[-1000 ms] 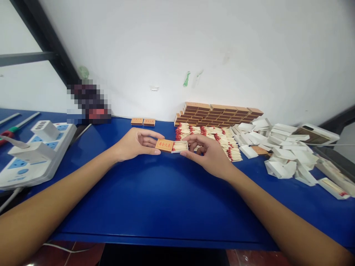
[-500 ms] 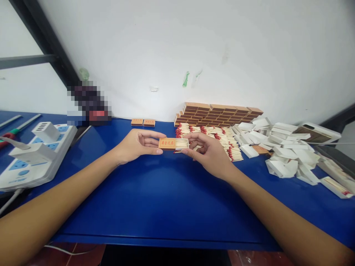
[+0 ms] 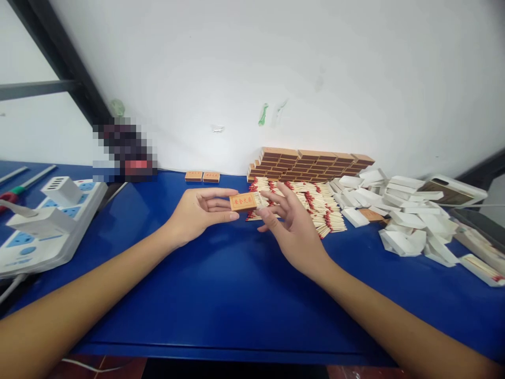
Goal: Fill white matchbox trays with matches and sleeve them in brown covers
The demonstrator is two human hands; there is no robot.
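Note:
A matchbox (image 3: 243, 201) with an orange sleeve and red lettering is held above the table. My left hand (image 3: 199, 210) grips its left end between thumb and fingers. At the other end, the white tray (image 3: 258, 199) sticks out a short way with pale matchsticks in it. The thumb and a finger of my right hand (image 3: 294, 226) are at that tray end, while another finger is raised. Behind my right hand lies a broad pile of red-tipped matches (image 3: 315, 202).
Stacked matchboxes (image 3: 307, 164) line the wall, with two more matchboxes (image 3: 202, 177) left of them. White trays (image 3: 406, 210) are heaped at right, near a tray with matches (image 3: 482, 269) and a phone-like object (image 3: 453, 190). A power strip (image 3: 51, 226) sits at left on the blue table (image 3: 221, 305).
The tray has slid further into the sleeve, so less of the matchsticks shows. My right hand has shifted its fingers, raising one, and the matchbox is slightly tilted.

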